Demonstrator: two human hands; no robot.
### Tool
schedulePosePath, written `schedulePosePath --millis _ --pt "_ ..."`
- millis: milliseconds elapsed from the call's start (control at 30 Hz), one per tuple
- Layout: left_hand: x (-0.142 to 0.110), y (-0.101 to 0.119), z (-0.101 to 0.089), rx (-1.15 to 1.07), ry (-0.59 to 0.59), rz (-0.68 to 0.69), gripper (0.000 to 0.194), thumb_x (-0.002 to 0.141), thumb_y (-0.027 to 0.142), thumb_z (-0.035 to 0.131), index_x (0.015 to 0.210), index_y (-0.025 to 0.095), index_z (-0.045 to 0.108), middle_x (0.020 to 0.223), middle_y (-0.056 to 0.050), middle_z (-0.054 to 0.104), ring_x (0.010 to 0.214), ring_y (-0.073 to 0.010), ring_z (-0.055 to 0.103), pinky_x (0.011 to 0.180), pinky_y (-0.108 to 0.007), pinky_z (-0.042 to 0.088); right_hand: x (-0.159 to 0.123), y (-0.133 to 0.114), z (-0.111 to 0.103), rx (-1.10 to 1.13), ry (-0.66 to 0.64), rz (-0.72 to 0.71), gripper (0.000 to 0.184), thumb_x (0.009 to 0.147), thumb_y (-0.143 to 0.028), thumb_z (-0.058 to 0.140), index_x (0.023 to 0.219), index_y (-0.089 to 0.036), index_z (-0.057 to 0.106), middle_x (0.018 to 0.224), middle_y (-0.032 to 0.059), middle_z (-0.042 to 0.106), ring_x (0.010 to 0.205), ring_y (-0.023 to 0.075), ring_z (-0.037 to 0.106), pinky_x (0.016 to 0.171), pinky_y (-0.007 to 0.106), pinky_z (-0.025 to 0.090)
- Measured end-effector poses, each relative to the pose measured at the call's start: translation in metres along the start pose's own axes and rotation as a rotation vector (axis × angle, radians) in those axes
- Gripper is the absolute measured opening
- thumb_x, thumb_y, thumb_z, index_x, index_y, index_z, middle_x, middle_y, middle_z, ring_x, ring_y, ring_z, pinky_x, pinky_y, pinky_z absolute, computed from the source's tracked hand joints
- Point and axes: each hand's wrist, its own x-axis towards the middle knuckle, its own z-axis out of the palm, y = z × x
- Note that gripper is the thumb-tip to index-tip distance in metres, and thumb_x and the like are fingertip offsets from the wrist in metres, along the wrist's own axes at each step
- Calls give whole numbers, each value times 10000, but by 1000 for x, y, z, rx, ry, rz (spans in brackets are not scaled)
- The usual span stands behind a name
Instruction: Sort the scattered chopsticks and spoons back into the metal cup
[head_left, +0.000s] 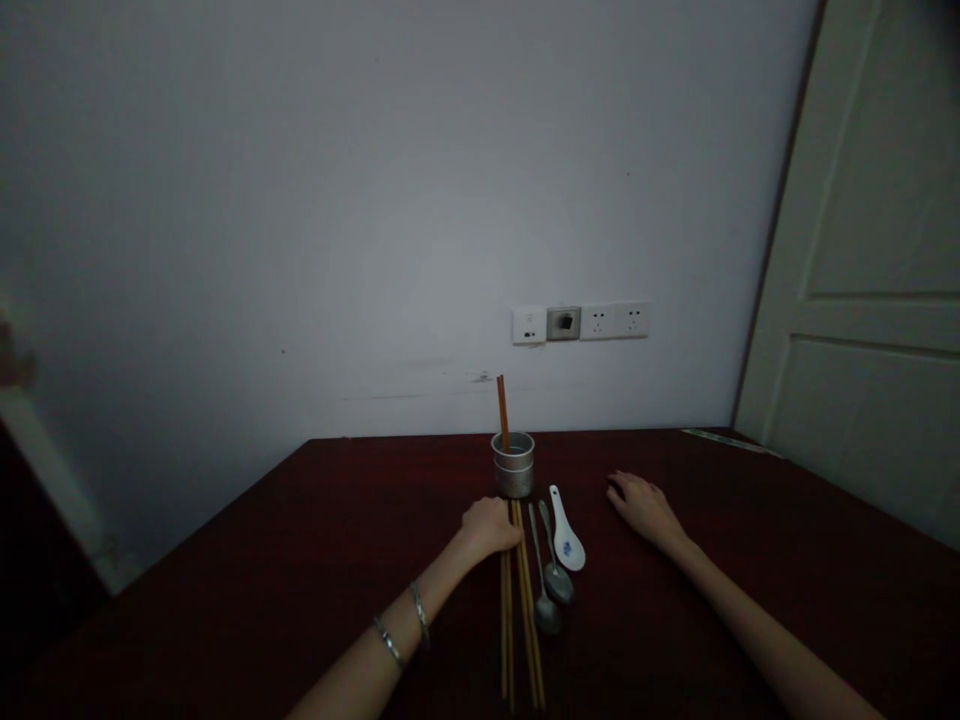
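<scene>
My left hand (489,526), with two bangles on its wrist, is closed at the upper end of several wooden chopsticks (530,640) lying lengthwise on the table. The thumb reaches across them, and the other fingertips are hidden. Just beyond stands a silver metal cup (514,478), with reddish-brown chopsticks (503,412) leaning upright in it. To the right of the wooden chopsticks lie a long-handled metal spoon (547,613), a second metal spoon (559,582) and a white soup spoon (568,548) with a blue pattern. My right hand (645,507) rests on the tabletop, fingers extended and holding nothing.
The dark red table (360,560) meets a pale wall at its far edge. Wall sockets (598,322) sit above the cup. A pale door (862,380) stands at the right. A green-and-white strip (727,440) lies near the far right corner.
</scene>
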Motion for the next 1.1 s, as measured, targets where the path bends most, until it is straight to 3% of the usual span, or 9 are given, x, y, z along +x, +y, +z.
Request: schedulePosePath --millis 233,500,667,767,867,1000,1100 --pt "-10 -7 -14 -57 89 16 300 700 324 484 882 169 665 844 -106 677 778 -223 637 621 -249 466 1 0 0 2 -19 9 412 813 -321 358 1127 -145 559 1240 111 516 1153 239 452 970 408 302" --pt "-34 4 -76 -131 379 46 252 725 287 470 745 119 656 747 -107 662 684 -182 614 594 -237 407 -1 -3 -3 47 -5 12 403 812 -332 362 1102 -159 582 1228 112 528 1152 244 460 961 423 319" --pt "-53 24 -107 -185 578 104 230 746 293 463 746 132 627 699 -71 640 650 -164 580 607 -257 396 4 6 -12 340 74 76 417 801 -374 358 1021 -152 634 1084 95 629 1023 232 566 896 345 406" --pt "-62 35 -114 -187 644 145 214 749 294 463 758 134 605 679 -62 626 621 -157 567 598 -263 393 11 0 -40 590 162 169 395 770 -403 402 882 -142 677 913 106 687 889 244 623 795 330 464" --pt "-67 42 -113 -176 667 197 194 747 293 465 755 145 588 664 -53 620 614 -162 568 595 -271 398 13 -29 -88 903 200 174 379 732 -431 487 819 -112 672 742 117 694 753 239 646 705 329 493" --pt "-71 46 -109 -155 653 204 176 750 281 467 760 147 579 668 -58 619 624 -165 578 608 -273 411 -3 -91 -158 1265 82 34 405 667 -449 609 889 -114 659 796 113 688 731 207 646 641 309 514" --pt "-75 47 -109 -154 656 219 170 753 275 464 777 150 576 686 -58 626 623 -170 584 604 -275 419 -23 -131 -192 1340 -60 -91 421 659 -428 636 965 -140 645 877 102 679 748 182 634 601 282 512"
